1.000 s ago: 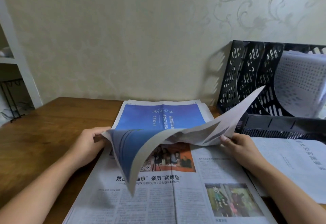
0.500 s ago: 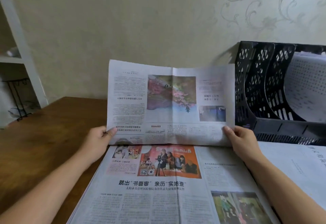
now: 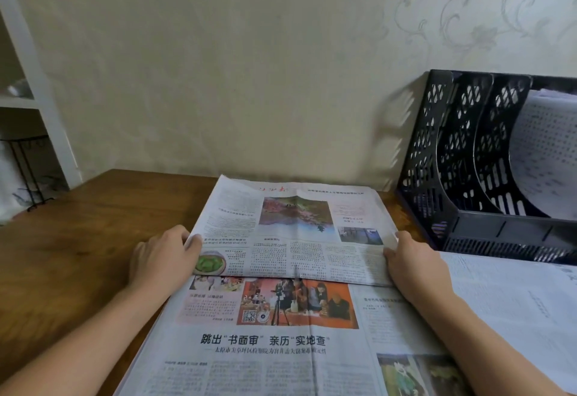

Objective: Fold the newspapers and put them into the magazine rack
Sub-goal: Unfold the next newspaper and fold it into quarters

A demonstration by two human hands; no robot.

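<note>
Left hand [image 3: 162,258] and right hand [image 3: 412,263] pinch the folded paper's [image 3: 293,227] side edges; best square corners, then crease.

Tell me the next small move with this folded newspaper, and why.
Probably press and smooth the fold flat. The left hand and right hand hold the side edges of the folded newspaper, which lies on the spread-out pile and looks wider than the slots of the magazine rack. It likely needs creasing, then another fold.
</note>
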